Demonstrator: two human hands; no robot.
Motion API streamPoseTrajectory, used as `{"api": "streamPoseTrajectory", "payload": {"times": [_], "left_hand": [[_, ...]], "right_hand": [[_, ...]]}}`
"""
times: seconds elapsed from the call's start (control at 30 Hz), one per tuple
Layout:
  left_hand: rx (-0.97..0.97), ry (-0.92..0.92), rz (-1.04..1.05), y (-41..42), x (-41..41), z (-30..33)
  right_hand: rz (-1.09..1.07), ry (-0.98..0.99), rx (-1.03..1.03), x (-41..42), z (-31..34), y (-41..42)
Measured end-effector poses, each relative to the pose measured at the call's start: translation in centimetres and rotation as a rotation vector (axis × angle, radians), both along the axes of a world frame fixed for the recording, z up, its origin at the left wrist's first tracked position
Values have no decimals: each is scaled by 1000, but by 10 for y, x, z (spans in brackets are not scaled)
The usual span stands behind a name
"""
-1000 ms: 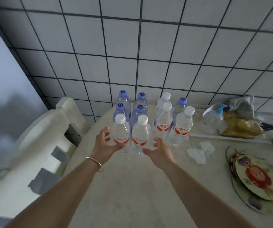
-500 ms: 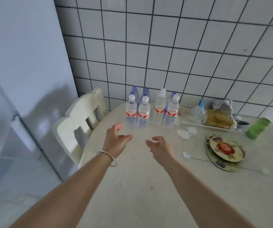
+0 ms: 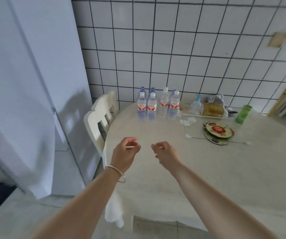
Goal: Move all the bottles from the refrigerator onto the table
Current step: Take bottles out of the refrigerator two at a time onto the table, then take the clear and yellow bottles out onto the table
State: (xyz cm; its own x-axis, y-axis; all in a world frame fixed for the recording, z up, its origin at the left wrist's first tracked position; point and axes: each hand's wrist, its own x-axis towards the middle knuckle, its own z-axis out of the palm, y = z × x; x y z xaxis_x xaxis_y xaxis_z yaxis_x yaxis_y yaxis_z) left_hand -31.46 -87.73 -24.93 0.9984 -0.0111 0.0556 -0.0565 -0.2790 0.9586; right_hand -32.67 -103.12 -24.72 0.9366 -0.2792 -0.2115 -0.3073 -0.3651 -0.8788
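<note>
Several clear water bottles (image 3: 152, 107) stand in a tight group at the far left of the round table (image 3: 207, 169), close to the tiled wall. Those in front have white caps and red labels; blue-capped ones stand behind. My left hand (image 3: 125, 153), with a bangle on the wrist, hovers above the table's near left part, fingers loosely curled and empty. Beside it my right hand (image 3: 166, 153) hangs the same way, holding nothing. Both hands are well short of the bottles. The refrigerator (image 3: 26, 83) stands at the left, its pale side facing me.
A white chair (image 3: 100, 116) stands between refrigerator and table. On the table's far right lie a tray with a bagged loaf (image 3: 211, 108), a pump bottle (image 3: 196, 103), a green cup (image 3: 243, 114), paper scraps and stacked round patterned mats (image 3: 218, 132) under a glass sheet.
Both hands have let go of the front bottles and drawn back from the group. The view has pulled away and swung left, bringing the refrigerator and floor into sight.
</note>
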Motion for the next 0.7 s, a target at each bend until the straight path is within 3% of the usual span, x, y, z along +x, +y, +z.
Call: {"api": "streamPoseTrajectory", "payload": {"times": [0.27,0.7], "left_hand": [[-8,7,-131,81,-102,-3],[-164,-35,105,217,-204,11]], "right_hand": [[-71,-69,14,-107,-3,78],[173,-130,11,-198,24,218]]}}
